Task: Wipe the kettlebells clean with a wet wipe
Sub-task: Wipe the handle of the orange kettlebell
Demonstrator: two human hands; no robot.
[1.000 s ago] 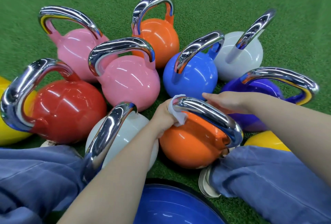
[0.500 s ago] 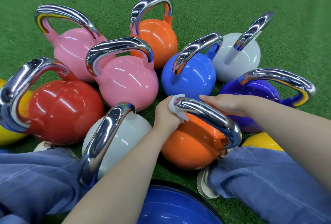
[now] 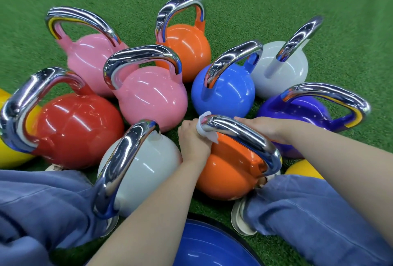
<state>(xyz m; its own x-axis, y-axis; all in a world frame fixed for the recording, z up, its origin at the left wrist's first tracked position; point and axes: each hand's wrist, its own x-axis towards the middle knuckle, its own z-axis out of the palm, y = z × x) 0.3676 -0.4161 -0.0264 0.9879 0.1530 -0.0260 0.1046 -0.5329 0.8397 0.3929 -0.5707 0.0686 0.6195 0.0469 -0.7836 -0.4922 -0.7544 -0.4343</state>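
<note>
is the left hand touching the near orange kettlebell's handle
Touching, through the wipe. The head view shows the left hand curled round the far end of the near orange kettlebell's chrome handle, with the wipe pressed between.

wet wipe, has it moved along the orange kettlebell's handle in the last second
No. The wet wipe stays wrapped at the far left bend of the near orange kettlebell handle, gripped by the left hand.
</note>
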